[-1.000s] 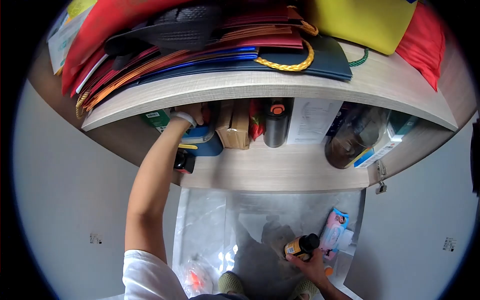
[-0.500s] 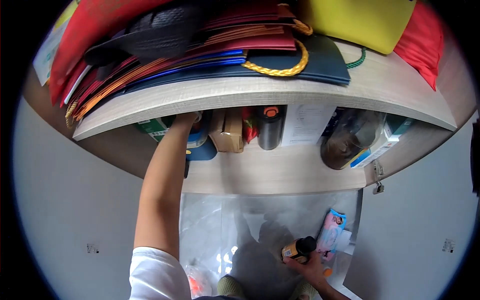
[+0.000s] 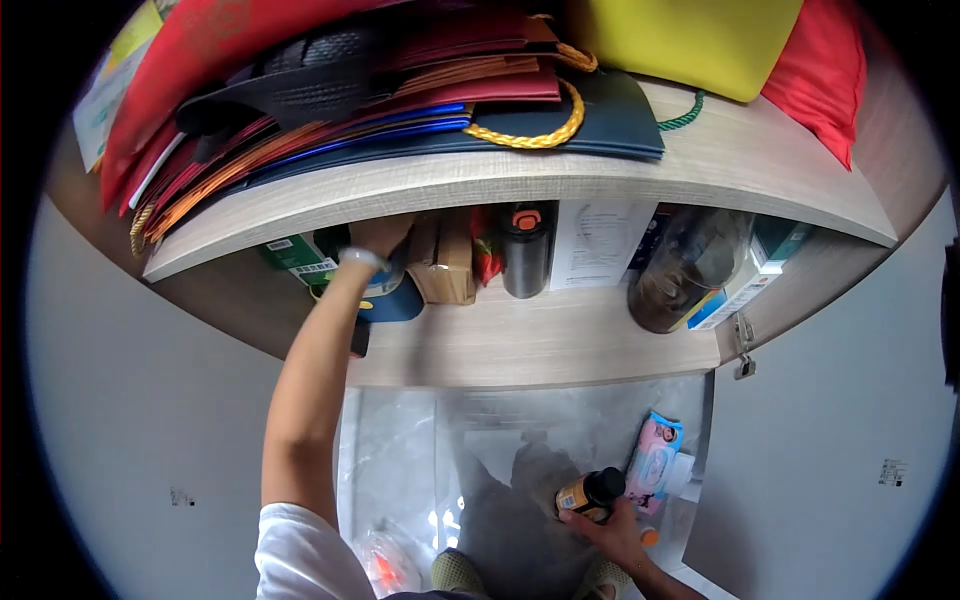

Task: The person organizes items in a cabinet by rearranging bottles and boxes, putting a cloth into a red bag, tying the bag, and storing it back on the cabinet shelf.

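Left hand (image 3: 384, 234), over blue container (image 3: 395, 303), fingers hidden, grip untellable | Right hand (image 3: 617, 532), clasping black-capped bottle (image 3: 588, 495), below and right of container | Change: wristband (image 3: 362, 259) in fuller view than half-second ago; reach seemingly unfinished

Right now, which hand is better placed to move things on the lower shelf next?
Probably the left: the left hand reaches in near the brown box, while the right hand is outside, holding the black-capped bottle.

Shows black and orange on the bottle (image 3: 584, 497) in the right hand (image 3: 619, 532), pink and blue on the packet (image 3: 655, 463) near that grip, navy on the container (image 3: 397, 303) below the left hand (image 3: 382, 236).
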Demonstrator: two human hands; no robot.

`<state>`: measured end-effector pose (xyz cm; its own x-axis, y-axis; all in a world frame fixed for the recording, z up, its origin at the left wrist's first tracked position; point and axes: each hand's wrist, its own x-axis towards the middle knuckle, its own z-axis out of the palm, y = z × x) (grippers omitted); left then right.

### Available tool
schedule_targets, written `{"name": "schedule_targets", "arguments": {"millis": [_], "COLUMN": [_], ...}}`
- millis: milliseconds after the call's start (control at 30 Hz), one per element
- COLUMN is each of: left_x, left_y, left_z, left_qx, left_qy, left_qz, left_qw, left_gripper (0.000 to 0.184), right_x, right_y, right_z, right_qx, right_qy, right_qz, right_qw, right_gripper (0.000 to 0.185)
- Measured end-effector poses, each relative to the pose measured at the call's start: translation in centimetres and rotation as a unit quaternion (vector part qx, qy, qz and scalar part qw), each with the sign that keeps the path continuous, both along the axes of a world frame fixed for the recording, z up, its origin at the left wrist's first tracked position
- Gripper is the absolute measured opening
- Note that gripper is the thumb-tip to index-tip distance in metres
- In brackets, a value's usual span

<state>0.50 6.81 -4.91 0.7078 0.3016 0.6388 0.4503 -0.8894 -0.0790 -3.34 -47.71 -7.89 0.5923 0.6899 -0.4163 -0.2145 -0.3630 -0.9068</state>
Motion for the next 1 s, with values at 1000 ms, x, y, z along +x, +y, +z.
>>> {"name": "schedule_targets", "arguments": {"millis": [1000], "left_x": [-6.8], "left_y": [-8.1], "left_z": [-1.5], "left_qx": [-0.334], "left_qy": [-0.212], "left_qz": [0.077], "left_qw": [0.915], "left_gripper": [0.055], "right_x": [-0.5], "right_y": [-0.4], "right_z": [-1.8], "right_qx": [-0.001], "right_qy": [-0.016], "right_qz": [-0.011], "right_qw": [1.0], "right_gripper": [0.043]}}
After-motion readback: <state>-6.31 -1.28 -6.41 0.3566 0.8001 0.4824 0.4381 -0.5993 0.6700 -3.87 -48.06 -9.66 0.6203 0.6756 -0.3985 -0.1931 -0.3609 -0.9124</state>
